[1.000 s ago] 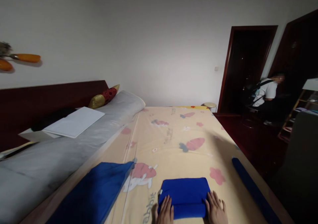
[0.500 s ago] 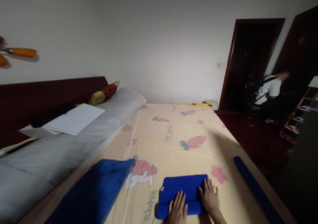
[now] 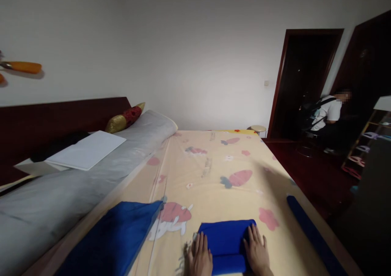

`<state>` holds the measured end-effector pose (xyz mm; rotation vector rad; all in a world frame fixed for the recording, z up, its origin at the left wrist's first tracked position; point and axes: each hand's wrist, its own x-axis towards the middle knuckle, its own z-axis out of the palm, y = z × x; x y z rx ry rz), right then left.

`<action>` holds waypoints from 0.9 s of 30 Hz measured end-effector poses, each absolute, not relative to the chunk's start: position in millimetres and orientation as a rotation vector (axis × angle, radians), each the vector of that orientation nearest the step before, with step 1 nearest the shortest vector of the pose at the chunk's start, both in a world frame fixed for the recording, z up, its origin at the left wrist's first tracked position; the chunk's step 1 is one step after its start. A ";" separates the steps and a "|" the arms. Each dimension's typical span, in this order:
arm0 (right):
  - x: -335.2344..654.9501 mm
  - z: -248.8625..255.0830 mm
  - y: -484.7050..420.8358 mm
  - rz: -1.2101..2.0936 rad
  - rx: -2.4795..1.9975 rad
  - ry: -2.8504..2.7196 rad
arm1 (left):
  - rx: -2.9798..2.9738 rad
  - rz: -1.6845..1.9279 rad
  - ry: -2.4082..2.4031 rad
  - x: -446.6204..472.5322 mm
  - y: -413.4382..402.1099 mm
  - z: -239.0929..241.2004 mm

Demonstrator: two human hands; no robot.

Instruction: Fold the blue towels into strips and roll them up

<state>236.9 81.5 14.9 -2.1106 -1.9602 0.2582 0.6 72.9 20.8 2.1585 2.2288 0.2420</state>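
A small folded blue cloth [image 3: 226, 243] lies on the cream cartoon-print bed sheet [image 3: 214, 174] at the near edge of the bed. My left hand [image 3: 200, 256] lies flat with fingers stretched out, on the cloth's left edge and the sheet beside it. My right hand [image 3: 256, 252] rests flat and open on the cloth's right edge. Neither hand grips anything.
A larger blue cloth [image 3: 113, 239] lies at the near left. A long blue roll [image 3: 311, 233] runs along the bed's right edge. A grey bolster [image 3: 91, 174] with a white sheet of paper [image 3: 87, 149] sits left. A person [image 3: 328, 115] sits by the dark doorway at right.
My left hand has slid from the top of the folded cloth out to its left edge. The cloth looks narrower than a second ago. The view has shifted slightly.
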 end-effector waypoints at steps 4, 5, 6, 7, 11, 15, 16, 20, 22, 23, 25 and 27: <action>201.2 23.1 79.4 0.523 -1.697 -2.244 | 2.293 0.293 1.760 33.9 84.6 15.4; 196.7 24.3 80.9 0.558 -1.677 -2.269 | 2.303 0.279 1.698 38.9 88.5 16.3; 196.2 24.5 83.3 0.554 -1.715 -2.256 | 2.294 0.256 1.695 40.7 92.4 17.8; 199.8 23.4 86.6 0.515 -1.797 -2.206 | 2.267 0.228 1.746 39.2 96.0 19.7; 236.6 10.3 101.8 0.337 -2.126 -1.969 | 2.168 0.191 2.137 16.4 105.1 24.6; 257.1 3.6 109.3 0.318 -2.168 -1.977 | 2.177 0.161 2.263 7.5 108.0 27.9; 257.5 5.4 109.0 0.324 -2.169 -1.987 | 2.172 0.145 2.258 7.9 107.8 30.4; 259.6 18.2 93.4 0.254 -2.110 -1.956 | 2.279 0.332 2.235 2.2 95.8 40.9; 264.4 17.6 74.5 0.171 -1.965 -1.968 | 2.375 0.513 2.193 -5.8 79.0 36.9; 266.6 13.6 62.8 0.138 -1.891 -1.987 | 2.401 0.570 2.167 -9.5 68.1 30.8; 267.9 -1.5 37.5 0.095 -1.829 -2.009 | 2.374 0.611 2.177 -13.8 44.0 11.8; 263.9 -20.6 14.7 0.074 -1.889 -1.980 | 2.311 0.614 2.238 -13.0 21.6 -10.8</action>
